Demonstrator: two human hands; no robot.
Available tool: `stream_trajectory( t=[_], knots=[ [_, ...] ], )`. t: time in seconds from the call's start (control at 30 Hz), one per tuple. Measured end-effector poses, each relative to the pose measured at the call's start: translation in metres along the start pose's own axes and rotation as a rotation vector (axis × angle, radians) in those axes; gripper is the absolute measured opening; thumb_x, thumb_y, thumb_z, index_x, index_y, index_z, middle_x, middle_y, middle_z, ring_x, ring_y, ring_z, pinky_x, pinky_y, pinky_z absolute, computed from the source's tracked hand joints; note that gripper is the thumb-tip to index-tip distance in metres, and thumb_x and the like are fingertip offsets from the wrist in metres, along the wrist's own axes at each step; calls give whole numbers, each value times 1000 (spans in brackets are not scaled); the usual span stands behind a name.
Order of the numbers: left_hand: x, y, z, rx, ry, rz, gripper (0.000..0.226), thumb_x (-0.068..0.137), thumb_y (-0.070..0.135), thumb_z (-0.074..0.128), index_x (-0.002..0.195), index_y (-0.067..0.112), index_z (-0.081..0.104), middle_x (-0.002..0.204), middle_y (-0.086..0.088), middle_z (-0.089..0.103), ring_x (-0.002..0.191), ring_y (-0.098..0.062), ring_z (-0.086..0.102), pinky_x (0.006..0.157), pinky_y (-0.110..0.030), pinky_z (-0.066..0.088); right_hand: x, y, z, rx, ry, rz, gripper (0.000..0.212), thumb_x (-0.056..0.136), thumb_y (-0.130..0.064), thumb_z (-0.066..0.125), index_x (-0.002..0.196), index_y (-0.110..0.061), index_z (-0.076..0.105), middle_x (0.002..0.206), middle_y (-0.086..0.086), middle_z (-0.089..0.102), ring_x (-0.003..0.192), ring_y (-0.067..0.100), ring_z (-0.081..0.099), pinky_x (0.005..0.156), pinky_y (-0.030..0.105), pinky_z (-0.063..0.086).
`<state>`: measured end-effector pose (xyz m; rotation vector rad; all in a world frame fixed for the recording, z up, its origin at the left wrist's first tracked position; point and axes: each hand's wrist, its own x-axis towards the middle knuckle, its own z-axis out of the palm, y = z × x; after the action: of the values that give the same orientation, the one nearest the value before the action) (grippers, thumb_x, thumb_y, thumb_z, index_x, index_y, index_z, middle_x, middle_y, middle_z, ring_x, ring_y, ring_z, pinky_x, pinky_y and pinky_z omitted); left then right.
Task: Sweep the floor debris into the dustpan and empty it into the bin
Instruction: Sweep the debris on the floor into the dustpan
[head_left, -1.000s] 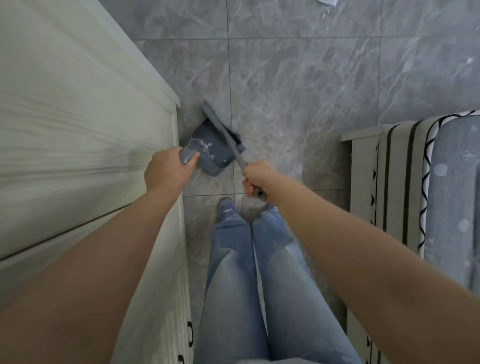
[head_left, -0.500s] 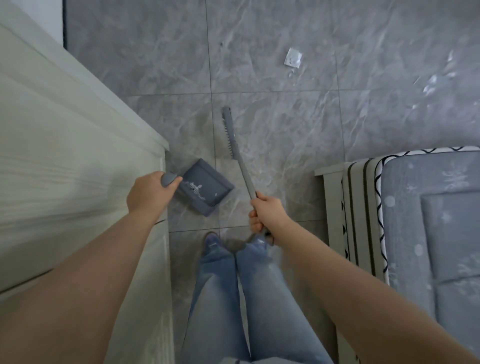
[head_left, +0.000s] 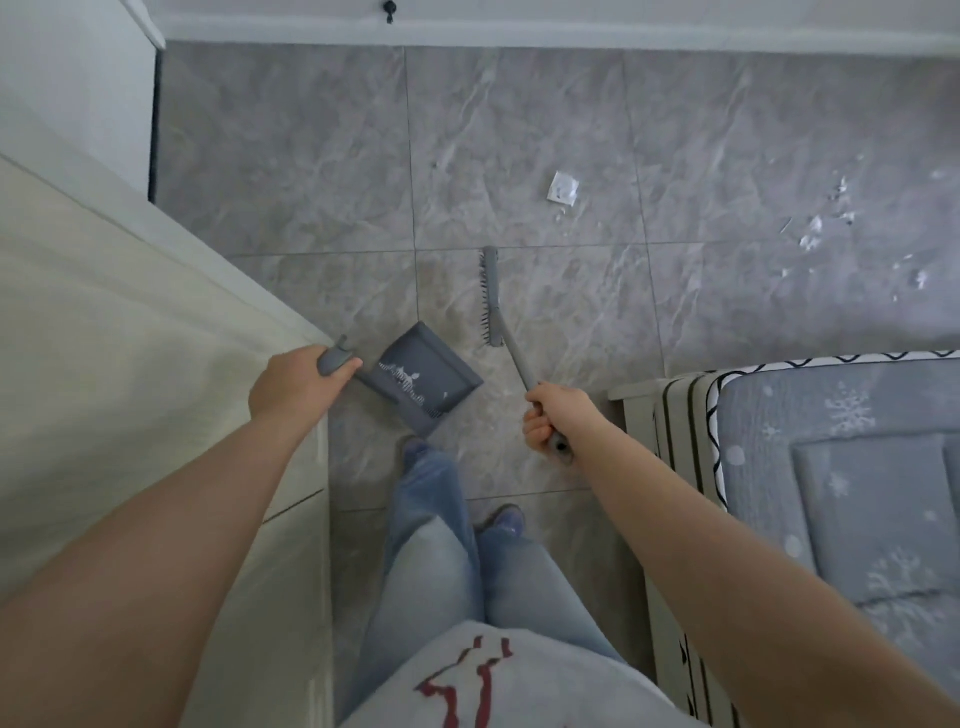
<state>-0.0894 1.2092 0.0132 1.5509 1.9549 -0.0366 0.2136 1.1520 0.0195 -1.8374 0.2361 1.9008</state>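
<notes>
My left hand (head_left: 293, 387) grips the handle of a grey dustpan (head_left: 423, 384), which hangs above the floor with some pale debris inside. My right hand (head_left: 556, 418) grips the handle of a grey brush (head_left: 491, 296); its head points away from me, bristles facing left, just right of the pan. A white scrap of paper (head_left: 562, 187) lies on the grey tiles ahead. More small white crumbs (head_left: 826, 228) are scattered on the floor at the right. No bin is in view.
A pale wooden cabinet (head_left: 130, 374) fills the left side, close to my left arm. A bed with a grey snowflake cover (head_left: 841, 467) stands at the right. A white skirting board (head_left: 519, 34) runs along the far wall. My legs in jeans stand below.
The brush has lifted out of the dustpan and now points forward. The view has tilted up and forward, bringing the paper scrap, the crumbs and the far wall into sight.
</notes>
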Motion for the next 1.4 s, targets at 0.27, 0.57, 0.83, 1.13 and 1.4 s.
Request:
stream_trajectory(
  t=[0.27,0.57,0.83,1.13,1.4],
  knots=[
    [53,22,-58,-55,-47,62,47,77,69,51,74,23,61,75,-1,69,70,-26,69,70,-40,56,-13,-55,56,229,-1,30,21,94,-6,42,74,-12,39,54,-1,34,32,7,31,29,14,28],
    [142,57,-125,47,-50,58,45,86,62,52,79,20,67,65,-2,70,74,-26,69,74,-36,53,2,-138,109,384,-52,-40,22,96,-5,40,75,-13,35,58,-1,32,29,6,31,27,14,27],
    [221,104,-156,18,-43,27,31,92,47,59,77,20,63,58,2,65,49,-7,60,49,-22,34,46,-243,132,309,-67,-2,23,96,-6,39,74,-13,35,57,-1,33,29,6,31,27,14,28],
    [341,161,-208,-39,-37,19,28,91,48,60,91,20,66,68,0,69,52,-12,66,52,-23,38,75,-371,168,164,7,31,17,95,-5,40,79,-10,39,54,0,32,27,6,31,28,13,30],
    [487,169,-287,242,-119,222,38,85,60,61,78,23,62,63,1,67,50,-13,65,58,-28,49,107,-440,216,123,79,48,15,95,-7,41,81,-12,40,59,1,35,30,6,33,30,13,31]
  ],
)
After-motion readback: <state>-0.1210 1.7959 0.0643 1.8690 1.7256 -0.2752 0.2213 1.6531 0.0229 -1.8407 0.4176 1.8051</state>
